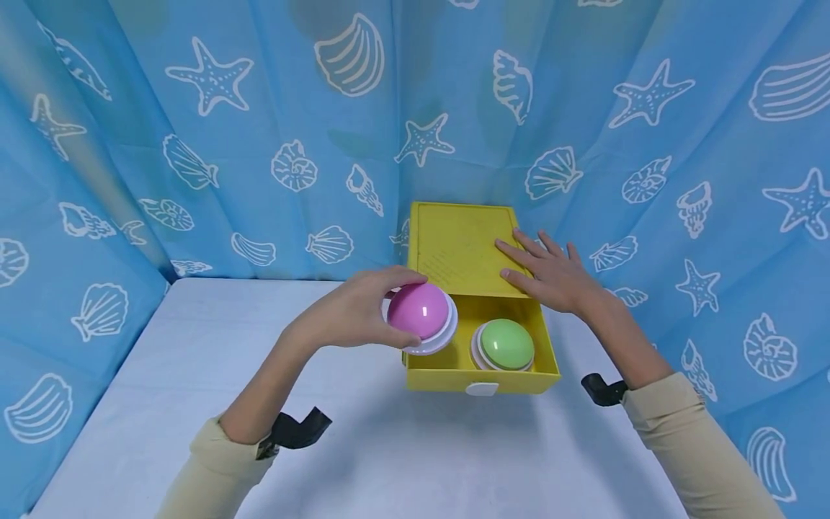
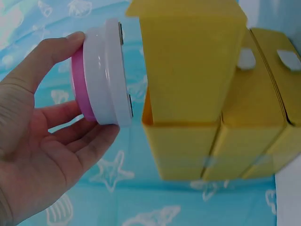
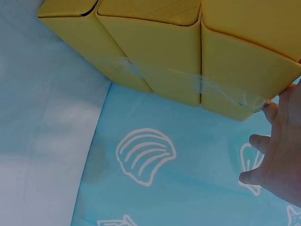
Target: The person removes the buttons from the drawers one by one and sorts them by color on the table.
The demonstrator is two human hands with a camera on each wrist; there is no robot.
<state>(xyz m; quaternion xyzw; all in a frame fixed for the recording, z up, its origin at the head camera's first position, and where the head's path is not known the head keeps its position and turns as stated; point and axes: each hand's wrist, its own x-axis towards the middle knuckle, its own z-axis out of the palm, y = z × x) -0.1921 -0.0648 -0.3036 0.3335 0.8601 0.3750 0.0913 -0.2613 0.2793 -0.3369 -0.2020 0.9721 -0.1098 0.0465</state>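
My left hand (image 1: 353, 306) pinches a pink domed button with a white round base (image 1: 420, 311), thumb and fingers around its sides. In the left wrist view the white base of the pink button (image 2: 101, 75) faces the yellow drawer unit, apart from it. The top drawer (image 1: 483, 380) of the yellow drawer unit (image 1: 460, 245) is pulled out. A similar green domed button (image 1: 507, 344) sits inside it, toward the right front. My right hand (image 1: 551, 274) rests with spread fingers on the unit's top right edge; in the right wrist view that hand (image 3: 282, 150) is partly cut off.
Several yellow drawers with white handles (image 2: 246, 59) are stacked in the unit, and clear tape (image 3: 221, 94) runs across its side. It stands on a white table (image 1: 292, 411) against a blue seashell-print curtain (image 1: 259, 144).
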